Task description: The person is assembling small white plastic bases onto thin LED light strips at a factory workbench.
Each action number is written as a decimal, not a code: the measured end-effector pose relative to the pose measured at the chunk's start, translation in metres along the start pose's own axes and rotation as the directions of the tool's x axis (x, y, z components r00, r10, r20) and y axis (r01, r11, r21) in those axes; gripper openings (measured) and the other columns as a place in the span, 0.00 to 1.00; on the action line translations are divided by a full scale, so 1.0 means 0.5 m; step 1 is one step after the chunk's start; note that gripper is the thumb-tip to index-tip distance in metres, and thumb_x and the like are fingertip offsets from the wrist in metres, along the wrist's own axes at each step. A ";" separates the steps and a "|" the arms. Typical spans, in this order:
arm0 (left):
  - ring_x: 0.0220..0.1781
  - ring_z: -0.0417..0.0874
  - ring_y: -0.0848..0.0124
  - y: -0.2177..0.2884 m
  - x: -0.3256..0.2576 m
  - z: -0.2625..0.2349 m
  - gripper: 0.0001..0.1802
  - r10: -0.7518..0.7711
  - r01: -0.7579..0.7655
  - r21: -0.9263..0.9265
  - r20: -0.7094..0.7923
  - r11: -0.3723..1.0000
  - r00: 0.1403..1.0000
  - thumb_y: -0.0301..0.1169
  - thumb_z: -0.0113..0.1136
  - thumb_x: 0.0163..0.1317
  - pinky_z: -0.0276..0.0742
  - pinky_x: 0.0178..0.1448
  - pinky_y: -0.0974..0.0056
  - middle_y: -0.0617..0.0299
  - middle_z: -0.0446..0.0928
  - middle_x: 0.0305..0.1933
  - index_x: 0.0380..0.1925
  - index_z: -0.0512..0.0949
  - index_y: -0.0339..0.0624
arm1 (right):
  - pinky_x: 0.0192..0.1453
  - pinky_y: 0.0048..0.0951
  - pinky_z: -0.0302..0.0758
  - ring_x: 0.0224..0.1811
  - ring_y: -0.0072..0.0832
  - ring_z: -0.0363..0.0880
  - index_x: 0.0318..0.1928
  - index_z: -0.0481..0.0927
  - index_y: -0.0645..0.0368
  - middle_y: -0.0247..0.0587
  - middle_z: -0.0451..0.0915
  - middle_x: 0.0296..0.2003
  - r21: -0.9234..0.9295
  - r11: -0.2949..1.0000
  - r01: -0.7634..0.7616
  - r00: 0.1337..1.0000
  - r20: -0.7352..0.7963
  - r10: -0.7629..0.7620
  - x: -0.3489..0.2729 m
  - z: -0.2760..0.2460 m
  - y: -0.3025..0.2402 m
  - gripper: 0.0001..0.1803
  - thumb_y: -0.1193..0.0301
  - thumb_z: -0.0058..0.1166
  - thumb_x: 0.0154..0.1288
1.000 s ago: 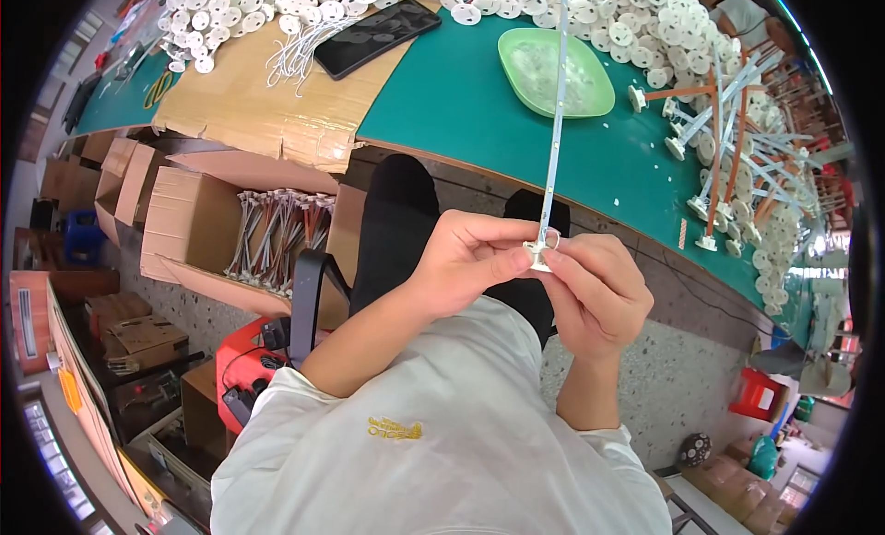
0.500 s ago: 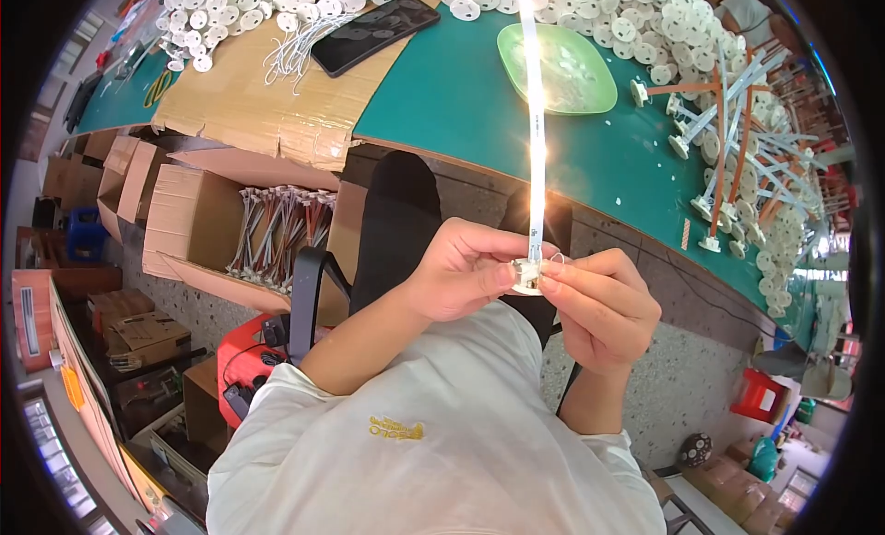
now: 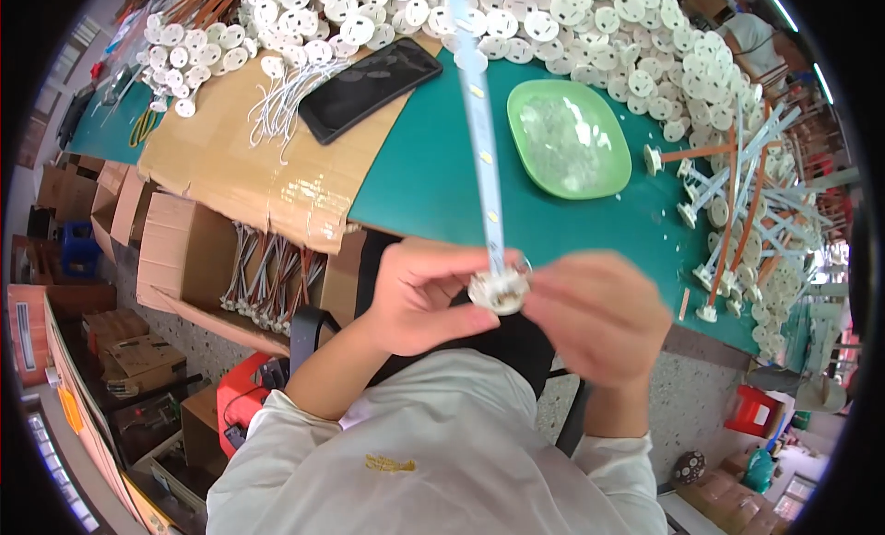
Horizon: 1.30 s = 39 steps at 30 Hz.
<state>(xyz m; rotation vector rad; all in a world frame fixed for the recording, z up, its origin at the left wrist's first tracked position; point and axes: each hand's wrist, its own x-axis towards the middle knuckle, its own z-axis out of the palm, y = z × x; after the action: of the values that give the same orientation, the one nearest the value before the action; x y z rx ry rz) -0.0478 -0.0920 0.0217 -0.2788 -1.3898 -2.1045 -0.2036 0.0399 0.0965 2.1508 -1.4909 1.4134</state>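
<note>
Left hand (image 3: 419, 295) and right hand (image 3: 599, 318) met in front of the chest, fingers pinched on a small round white plastic cap (image 3: 499, 291) at the end of a long white LED strip (image 3: 481, 120). Strip ran toward 12 o'clock over the green desk (image 3: 424, 180); a pale green oval dish (image 3: 569, 139) lay at 1 o'clock.

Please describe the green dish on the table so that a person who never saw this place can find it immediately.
Look at the dark green table top, to the right of the long white strip that the hands hold up. The green dish lies there, flat and shallow with rounded corners, just below the heap of white round discs. It is the only light green thing, and small clear pieces lie in it.
</note>
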 end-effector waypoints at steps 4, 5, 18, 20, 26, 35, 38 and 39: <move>0.59 0.78 0.57 -0.007 0.084 -0.066 0.25 0.129 -0.144 -0.064 -0.191 0.988 0.973 0.21 0.61 0.61 0.78 0.60 0.52 0.43 0.77 0.55 0.58 0.69 0.26 | 0.32 0.25 0.76 0.30 0.32 0.82 0.36 0.83 0.64 0.42 0.84 0.34 -0.262 0.866 -0.426 0.901 -0.030 0.433 0.059 -0.043 0.141 0.08 0.78 0.62 0.53; 0.59 0.78 0.57 -0.013 0.098 -0.085 0.24 0.126 -0.139 -0.048 -0.210 0.989 0.969 0.20 0.60 0.61 0.79 0.59 0.53 0.44 0.77 0.55 0.58 0.69 0.26 | 0.32 0.25 0.76 0.30 0.32 0.82 0.36 0.83 0.64 0.42 0.84 0.34 -0.272 0.864 -0.423 0.901 -0.031 0.432 0.070 -0.044 0.173 0.08 0.78 0.62 0.53; 0.60 0.78 0.58 -0.026 0.110 -0.113 0.23 0.107 -0.101 0.035 -0.269 0.994 0.957 0.16 0.57 0.62 0.80 0.57 0.57 0.48 0.77 0.55 0.58 0.69 0.29 | 0.37 0.37 0.78 0.32 0.42 0.82 0.35 0.84 0.65 0.47 0.83 0.32 -0.635 0.701 -0.324 0.810 0.196 0.552 0.063 0.022 0.269 0.07 0.75 0.61 0.55; 0.60 0.78 0.59 -0.024 0.109 -0.115 0.23 0.087 -0.081 0.033 -0.274 0.996 0.958 0.16 0.57 0.62 0.80 0.57 0.57 0.49 0.77 0.55 0.58 0.69 0.29 | 0.38 0.34 0.78 0.31 0.41 0.82 0.34 0.84 0.65 0.47 0.83 0.31 -0.582 0.745 -0.326 0.826 0.208 0.524 0.066 0.014 0.262 0.06 0.77 0.60 0.56; 0.56 0.80 0.65 -0.024 0.108 -0.107 0.22 0.060 -0.057 0.021 -0.287 0.998 0.956 0.17 0.59 0.62 0.80 0.57 0.59 0.52 0.78 0.53 0.58 0.70 0.30 | 0.33 0.23 0.76 0.32 0.24 0.84 0.33 0.84 0.66 0.40 0.84 0.28 -0.372 0.643 -0.670 0.687 0.018 0.726 0.065 -0.009 0.231 0.04 0.78 0.58 0.57; 0.53 0.80 0.69 -0.025 0.112 -0.108 0.21 0.088 -0.063 0.078 -0.378 0.995 0.922 0.17 0.59 0.62 0.78 0.55 0.63 0.55 0.79 0.51 0.56 0.71 0.31 | 0.33 0.21 0.75 0.33 0.20 0.83 0.41 0.81 0.65 0.37 0.84 0.31 -0.213 0.698 -0.684 0.701 0.072 0.710 0.037 -0.023 0.235 0.08 0.78 0.58 0.61; 0.50 0.80 0.73 -0.030 0.118 -0.105 0.20 0.106 -0.090 0.061 -0.339 0.994 0.935 0.17 0.60 0.61 0.77 0.52 0.68 0.58 0.80 0.48 0.54 0.73 0.34 | 0.34 0.21 0.76 0.34 0.21 0.83 0.45 0.80 0.64 0.38 0.84 0.33 -0.156 0.656 -0.739 0.656 0.059 0.753 0.023 -0.033 0.247 0.10 0.78 0.57 0.62; 0.49 0.81 0.74 -0.033 0.121 -0.102 0.20 0.081 -0.066 0.055 -0.334 0.996 0.939 0.17 0.61 0.61 0.78 0.51 0.69 0.59 0.80 0.47 0.53 0.73 0.34 | 0.34 0.21 0.76 0.33 0.21 0.83 0.45 0.80 0.64 0.39 0.84 0.33 -0.114 0.640 -0.760 0.643 0.021 0.766 0.022 -0.036 0.238 0.11 0.78 0.58 0.61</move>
<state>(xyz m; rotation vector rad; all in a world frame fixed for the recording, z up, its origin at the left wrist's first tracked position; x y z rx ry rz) -0.0984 -0.1548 0.0161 0.0466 -1.1994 -1.9482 -0.3090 -0.0143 0.0728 1.5312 -2.6356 1.4027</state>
